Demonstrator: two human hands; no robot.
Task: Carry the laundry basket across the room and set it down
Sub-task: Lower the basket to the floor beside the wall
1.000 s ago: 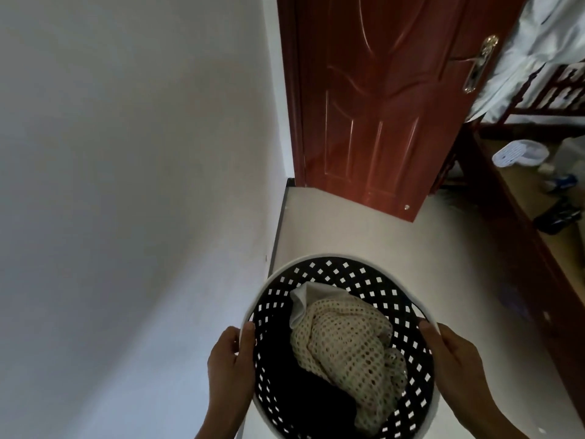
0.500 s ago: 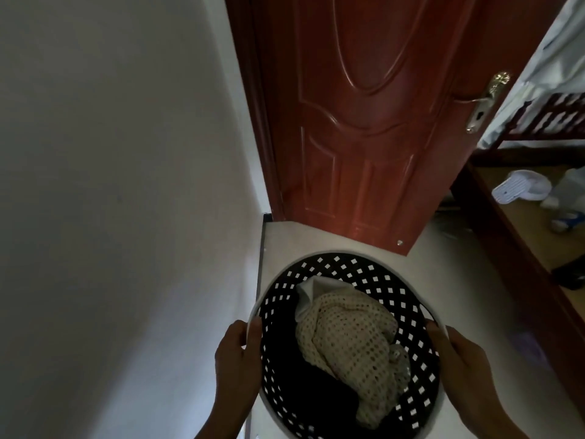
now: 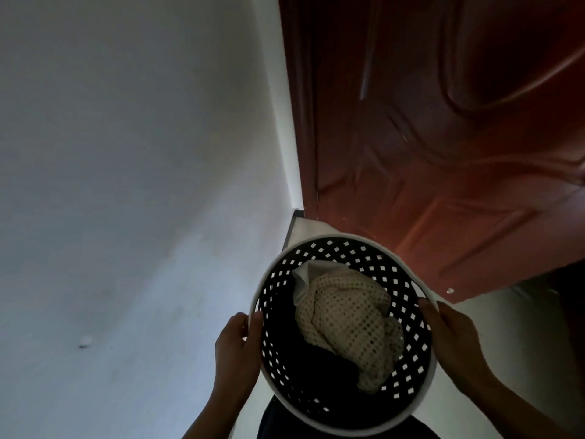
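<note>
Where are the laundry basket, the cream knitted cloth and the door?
laundry basket [image 3: 345,239]: head view, far rim.
cream knitted cloth [image 3: 345,318]: head view, middle of the bundle.
door [image 3: 443,153]: head view, carved panel.

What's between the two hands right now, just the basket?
In the head view, the laundry basket spans between the left hand and right hand, each gripping its white rim; inside lie a cream knit garment and dark clothing.

The round laundry basket [image 3: 408,299] looks like smooth matt plastic, black wall and white rim. The cream open-knit cloth [image 3: 345,318] looks rough. The red-brown wooden door [image 3: 443,153] is glossy.
</note>
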